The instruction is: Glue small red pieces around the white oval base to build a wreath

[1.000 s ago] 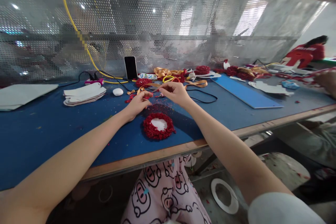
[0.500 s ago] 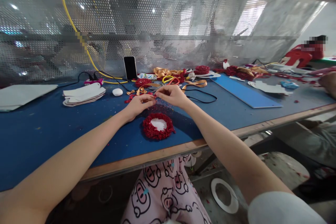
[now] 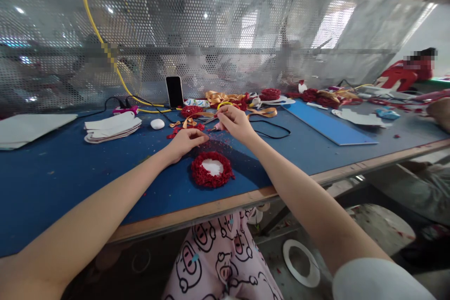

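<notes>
On the blue tabletop, just behind a red ruffled ring with a white middle point(image 3: 212, 169), my left hand point(image 3: 186, 144) rests low with thumb and fingertips pinched together. Whatever it pinches is too small to make out. My right hand point(image 3: 235, 123) is raised a little higher, its thumb and fingers also closed; what lies between them is hidden. A small pink tool with a thin tip point(image 3: 218, 126) shows beside the right fingers, partly covered by that hand. Red ribbon scraps point(image 3: 197, 127) lie beyond the left hand, with scissors point(image 3: 207, 121) near them.
A dark phone point(image 3: 174, 92) stands at the back by the perforated metal screen point(image 3: 197, 23). Stacked white card pieces point(image 3: 112, 127) and a white oval object point(image 3: 157, 123) lie left. At right are a blue board point(image 3: 330, 124) and another person's hand point(image 3: 441, 110).
My right hand has moved up and slightly right, away from my left hand, uncovering the pink tool. The left hand and the red ring have stayed nearly in place.
</notes>
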A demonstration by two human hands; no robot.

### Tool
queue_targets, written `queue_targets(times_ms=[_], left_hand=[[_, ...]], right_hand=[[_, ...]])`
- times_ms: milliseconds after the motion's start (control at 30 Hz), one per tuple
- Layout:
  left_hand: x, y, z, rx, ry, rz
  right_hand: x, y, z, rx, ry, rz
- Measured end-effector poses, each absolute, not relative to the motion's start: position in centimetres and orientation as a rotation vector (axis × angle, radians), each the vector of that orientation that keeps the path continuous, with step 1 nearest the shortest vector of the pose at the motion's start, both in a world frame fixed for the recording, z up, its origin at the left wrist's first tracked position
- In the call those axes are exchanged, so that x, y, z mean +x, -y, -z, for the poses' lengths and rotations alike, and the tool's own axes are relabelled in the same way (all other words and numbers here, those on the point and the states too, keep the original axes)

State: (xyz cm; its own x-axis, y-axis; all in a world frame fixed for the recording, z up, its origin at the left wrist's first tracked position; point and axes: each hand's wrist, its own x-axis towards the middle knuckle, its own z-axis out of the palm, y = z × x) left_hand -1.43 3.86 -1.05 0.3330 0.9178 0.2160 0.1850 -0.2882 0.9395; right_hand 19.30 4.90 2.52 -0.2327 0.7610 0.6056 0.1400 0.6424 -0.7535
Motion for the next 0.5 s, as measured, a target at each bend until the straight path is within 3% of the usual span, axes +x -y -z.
queue_targets(times_ms=[500], left_hand=[[-1.36, -3.77, 1.05, 1.737, -0.942, -0.987]], right_hand=[[19.44, -5.29, -2.61, -0.772, 1.665, -0.684]])
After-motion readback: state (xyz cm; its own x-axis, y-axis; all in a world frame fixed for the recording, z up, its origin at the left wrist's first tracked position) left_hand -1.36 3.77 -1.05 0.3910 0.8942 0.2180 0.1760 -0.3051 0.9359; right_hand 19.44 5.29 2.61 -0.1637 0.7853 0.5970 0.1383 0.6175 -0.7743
